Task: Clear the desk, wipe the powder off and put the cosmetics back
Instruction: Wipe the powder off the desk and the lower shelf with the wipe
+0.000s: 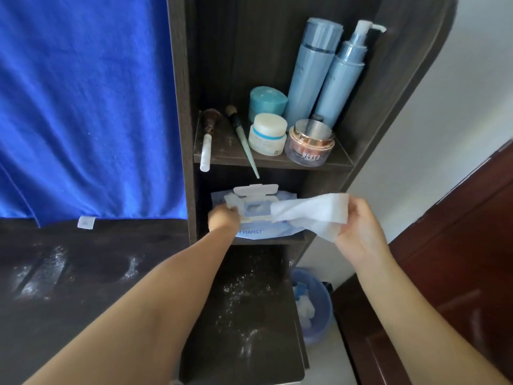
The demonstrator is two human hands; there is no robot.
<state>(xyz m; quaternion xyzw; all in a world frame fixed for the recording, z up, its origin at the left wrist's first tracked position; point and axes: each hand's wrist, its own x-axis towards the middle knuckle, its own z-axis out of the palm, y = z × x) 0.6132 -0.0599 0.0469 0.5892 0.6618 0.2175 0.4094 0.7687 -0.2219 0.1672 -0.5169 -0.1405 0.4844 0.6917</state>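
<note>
A blue wet-wipe pack [251,234] lies on the lower shelf with its white lid flipped up. My left hand [223,219] presses on the pack's left side. My right hand [358,226] grips a white wipe [311,213] drawn out to the right, one end still at the pack's opening. White powder [241,298] is scattered over the dark desk [91,309]. On the upper shelf [273,160] stand two tall blue bottles [309,76], a teal jar [266,101], a white jar [268,134] and a pink jar [309,145], with two makeup brushes [241,137] lying beside them.
A blue cloth [83,107] hangs over the back left above the desk. A blue waste bin [312,301] with scraps in it stands on the floor right of the desk. A dark wooden door [449,259] is at the right.
</note>
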